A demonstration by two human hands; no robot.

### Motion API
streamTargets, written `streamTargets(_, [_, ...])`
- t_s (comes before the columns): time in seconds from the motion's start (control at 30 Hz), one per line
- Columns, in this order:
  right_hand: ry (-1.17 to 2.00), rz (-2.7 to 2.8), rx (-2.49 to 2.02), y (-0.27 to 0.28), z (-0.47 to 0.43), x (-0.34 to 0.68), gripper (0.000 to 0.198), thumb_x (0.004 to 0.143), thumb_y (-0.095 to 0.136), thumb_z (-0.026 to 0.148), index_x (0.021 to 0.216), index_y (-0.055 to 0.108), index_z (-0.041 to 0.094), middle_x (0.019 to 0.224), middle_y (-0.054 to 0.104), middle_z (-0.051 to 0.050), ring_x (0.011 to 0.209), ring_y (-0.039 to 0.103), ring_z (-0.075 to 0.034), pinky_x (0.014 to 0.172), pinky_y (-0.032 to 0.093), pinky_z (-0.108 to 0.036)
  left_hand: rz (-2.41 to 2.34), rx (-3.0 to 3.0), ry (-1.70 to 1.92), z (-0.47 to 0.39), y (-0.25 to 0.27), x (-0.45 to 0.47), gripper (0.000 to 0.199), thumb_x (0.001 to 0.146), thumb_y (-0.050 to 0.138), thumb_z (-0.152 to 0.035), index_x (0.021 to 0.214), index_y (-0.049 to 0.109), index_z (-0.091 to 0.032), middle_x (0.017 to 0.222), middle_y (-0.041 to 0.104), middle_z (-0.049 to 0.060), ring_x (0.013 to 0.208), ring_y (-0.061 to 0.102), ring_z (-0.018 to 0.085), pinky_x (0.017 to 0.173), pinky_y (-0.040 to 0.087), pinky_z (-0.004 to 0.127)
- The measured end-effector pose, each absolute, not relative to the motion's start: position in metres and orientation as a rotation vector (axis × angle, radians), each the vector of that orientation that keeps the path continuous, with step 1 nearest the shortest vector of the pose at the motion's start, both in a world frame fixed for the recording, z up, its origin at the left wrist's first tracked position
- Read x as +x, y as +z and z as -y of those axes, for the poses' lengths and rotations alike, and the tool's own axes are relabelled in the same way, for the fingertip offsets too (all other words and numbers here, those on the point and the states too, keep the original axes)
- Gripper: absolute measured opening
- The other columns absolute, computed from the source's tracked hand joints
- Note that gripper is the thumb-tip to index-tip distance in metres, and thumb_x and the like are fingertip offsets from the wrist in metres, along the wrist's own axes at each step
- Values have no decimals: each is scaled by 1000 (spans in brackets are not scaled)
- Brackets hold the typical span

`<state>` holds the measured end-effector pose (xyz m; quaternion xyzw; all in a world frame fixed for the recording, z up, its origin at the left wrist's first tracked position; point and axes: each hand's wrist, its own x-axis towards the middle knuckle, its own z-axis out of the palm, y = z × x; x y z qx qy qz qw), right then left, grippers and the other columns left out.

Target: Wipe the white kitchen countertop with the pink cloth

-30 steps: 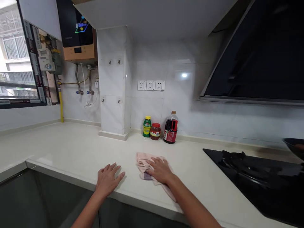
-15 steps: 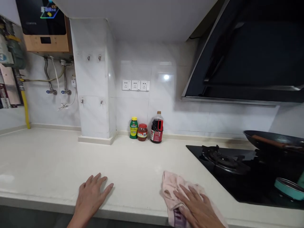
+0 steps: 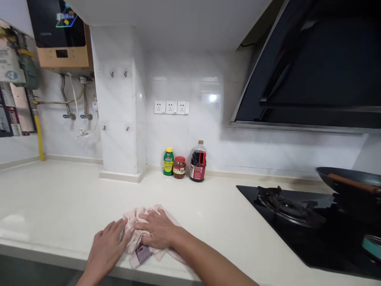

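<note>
A pale pink cloth (image 3: 139, 236) with a purple patch lies crumpled on the cream countertop (image 3: 205, 226), near its front edge. My right hand (image 3: 157, 230) grips it from above, pressing it down with the fingers somewhat bent into the folds. At the cloth's left side is my left hand (image 3: 107, 244), fingers stretched out and holding nothing. Its fingertips and thumb meet the edge of the cloth. Part of the cloth is hidden under the right hand and forearm.
Against the back wall stand a green bottle (image 3: 168, 162), a red-lidded jar (image 3: 179, 168) and a large dark sauce bottle (image 3: 198, 163). To the right is a black gas hob (image 3: 268, 230) with a wok (image 3: 348, 178); a range hood (image 3: 309, 71) overhangs it.
My right hand has swept left with the cloth, from beside the hob to my left hand. The left hand stays almost in place. The view has shifted slightly.
</note>
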<state>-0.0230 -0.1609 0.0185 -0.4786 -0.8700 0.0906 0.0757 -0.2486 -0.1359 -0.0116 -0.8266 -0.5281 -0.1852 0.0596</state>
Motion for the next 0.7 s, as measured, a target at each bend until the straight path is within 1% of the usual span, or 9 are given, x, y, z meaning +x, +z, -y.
streamTargets(0.07, [239, 2585, -1473, 20, 145, -13, 57, 96, 38, 61, 150, 34, 42, 163, 25, 1, 149, 18, -28, 119, 2, -62, 1579, -2522, -518, 135, -11, -249, 38, 96, 43, -37, 126, 66, -33, 145, 58, 4, 135, 49, 29, 103, 42, 48])
streamTargets(0.13, [210, 2540, -1545, 21, 132, 6, 58, 97, 37, 61, 151, 34, 40, 163, 26, -1, 148, 19, -28, 119, 3, -61, 1590, -2522, -510, 135, -12, -249, 41, 96, 41, -37, 131, 64, -31, 147, 56, 3, 136, 48, 29, 104, 41, 48])
streamTargets(0.23, [172, 2437, -1708, 18, 120, 45, 56, 99, 37, 58, 151, 35, 38, 162, 27, -3, 148, 20, -31, 118, 6, -62, 1653, -2487, -545, 132, -16, -247, 46, 96, 41, -42, 136, 60, -30, 147, 57, 3, 137, 47, 27, 106, 39, 47])
streamTargets(0.33, [127, 2292, -1900, 14, 117, 89, 56, 100, 40, 56, 151, 36, 33, 160, 29, -6, 146, 22, -33, 117, 10, -64, 1689, -2478, -543, 129, -20, -247, 47, 95, 41, -46, 133, 62, -30, 147, 56, 3, 139, 45, 26, 108, 37, 46])
streamTargets(0.43, [82, 2126, -2091, 10, 124, 134, 60, 99, 47, 57, 150, 37, 28, 159, 30, -8, 145, 24, -34, 118, 13, -64, 1710, -2490, -537, 126, -22, -248, 46, 94, 41, -49, 130, 65, -32, 147, 56, 2, 139, 45, 26, 109, 36, 46])
streamTargets(0.57, [25, 1903, -2323, 5, 146, 189, 60, 97, 53, 55, 148, 39, 26, 159, 30, -9, 144, 26, -35, 117, 17, -65, 1691, -2483, -570, 124, -22, -249, 46, 93, 43, -50, 128, 66, -31, 146, 58, 3, 138, 46, 27, 108, 37, 46])
streamTargets(0.7, [-41, 1690, -2496, 0, 181, 232, 61, 97, 53, 55, 149, 38, 26, 158, 30, -9, 143, 28, -36, 116, 20, -65, 1685, -2479, -560, 125, -20, -249, 46, 92, 45, -47, 128, 66, -30, 147, 57, 4, 138, 46, 28, 109, 37, 48])
